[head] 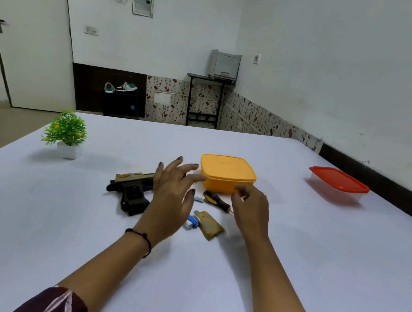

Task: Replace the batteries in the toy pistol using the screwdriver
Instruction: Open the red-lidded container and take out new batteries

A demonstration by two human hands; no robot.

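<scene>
Sleeved arms (101, 266) reach out; left hand (169, 198) fingers (193, 176) spread wide, empty, right hand (251, 209) fingers (241, 189) curled, hold unclear. Cover (210, 226) is off the pistol (132, 188), batteries (190, 225) loose; refitting likely remains.

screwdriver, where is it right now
Head view, centre: the screwdriver lies on the table just nearer than the orange box, beside the right hand.

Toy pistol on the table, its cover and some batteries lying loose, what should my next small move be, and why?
Probably lift the lid of the orange box: the left hand and right hand are both at it, while the screwdriver, tan cover and batteries lie loose beside the toy pistol. Whether fresh batteries are inside cannot be seen.
</scene>
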